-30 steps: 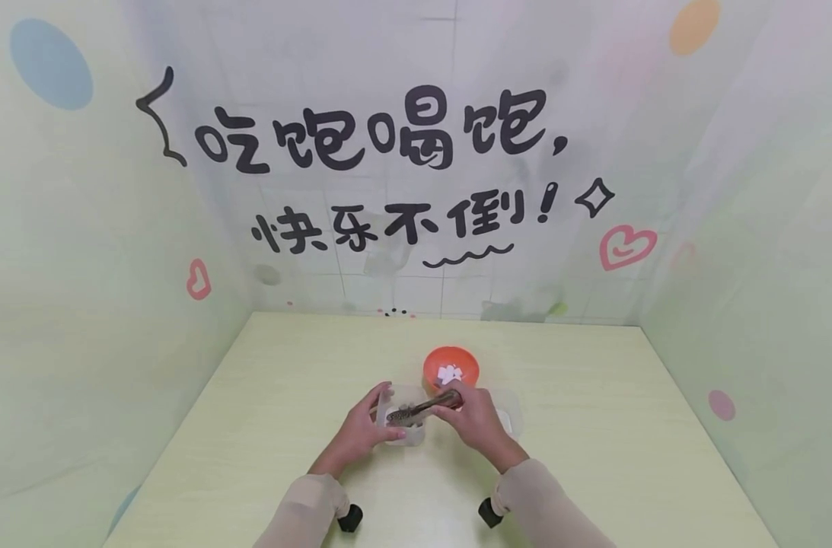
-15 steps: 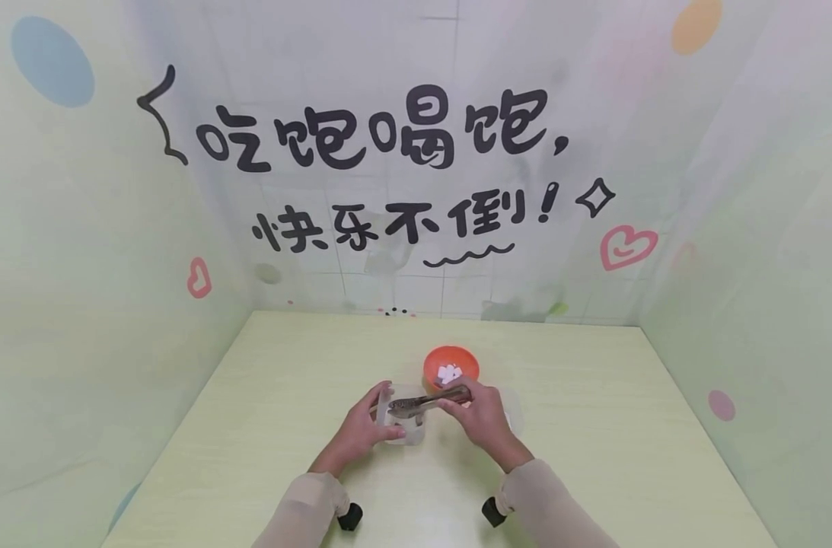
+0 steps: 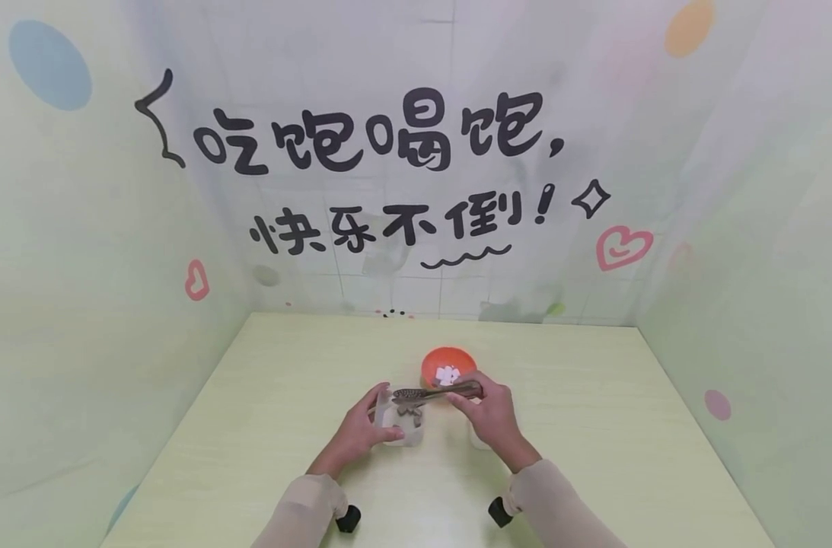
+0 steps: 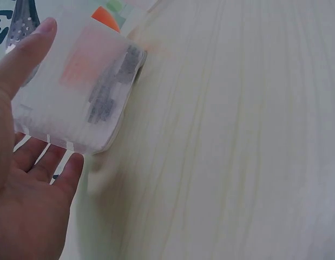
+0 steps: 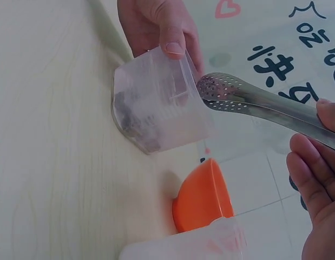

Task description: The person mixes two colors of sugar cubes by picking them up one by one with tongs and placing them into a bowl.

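My left hand (image 3: pixel 358 432) grips a translucent plastic container (image 4: pixel 45 108) on the table, its thumb on one side and its fingers on the other. Dark greyish pieces (image 3: pixel 410 415) lie at the container's bottom, and they show through its wall in both wrist views. In my right hand (image 3: pixel 492 415) are metal tongs (image 5: pixel 254 100) with perforated ends. The tong ends hover by the container's upper rim, close together. Whether a piece sits between them I cannot tell. Just behind my right hand stands an orange bowl (image 3: pixel 450 356) holding several white cubes (image 3: pixel 447 375).
A second translucent container (image 5: pixel 178 250) stands beside the orange bowl, mostly hidden under my right hand in the head view. The pale wooden table (image 3: pixel 285 358) meets printed wall sheets (image 3: pixel 416 289) at its back and sides.
The tongs have risen from the pieces inside the container and shifted toward its far rim, as my right hand moved right. My left hand has kept its grip on the container.
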`<state>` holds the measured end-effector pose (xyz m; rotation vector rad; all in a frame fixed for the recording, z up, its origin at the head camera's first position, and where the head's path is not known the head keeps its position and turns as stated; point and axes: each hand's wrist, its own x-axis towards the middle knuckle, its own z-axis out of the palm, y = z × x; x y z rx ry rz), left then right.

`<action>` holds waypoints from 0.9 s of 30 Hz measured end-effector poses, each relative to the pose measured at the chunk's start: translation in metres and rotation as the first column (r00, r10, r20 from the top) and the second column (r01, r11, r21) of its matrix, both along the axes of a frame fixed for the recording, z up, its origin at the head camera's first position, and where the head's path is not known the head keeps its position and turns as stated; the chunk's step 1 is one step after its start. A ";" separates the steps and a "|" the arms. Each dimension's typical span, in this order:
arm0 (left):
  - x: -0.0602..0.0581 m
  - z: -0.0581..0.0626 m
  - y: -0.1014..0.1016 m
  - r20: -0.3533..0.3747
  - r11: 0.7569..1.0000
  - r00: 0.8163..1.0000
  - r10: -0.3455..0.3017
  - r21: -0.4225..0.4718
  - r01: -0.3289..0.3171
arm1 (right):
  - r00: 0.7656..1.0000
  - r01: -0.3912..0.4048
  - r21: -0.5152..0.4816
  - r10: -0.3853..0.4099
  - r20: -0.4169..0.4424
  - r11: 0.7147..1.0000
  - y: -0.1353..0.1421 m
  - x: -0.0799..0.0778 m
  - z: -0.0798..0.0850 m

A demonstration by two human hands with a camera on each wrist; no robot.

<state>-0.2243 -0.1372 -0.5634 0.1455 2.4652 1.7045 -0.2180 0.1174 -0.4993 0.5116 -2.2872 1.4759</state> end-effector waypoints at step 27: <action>0.000 0.001 0.000 0.017 1.000 1.000 0.012 -0.021 -0.011 | 0.974 0.166 -0.047 -0.171 -0.150 0.985 0.033 -0.009 0.002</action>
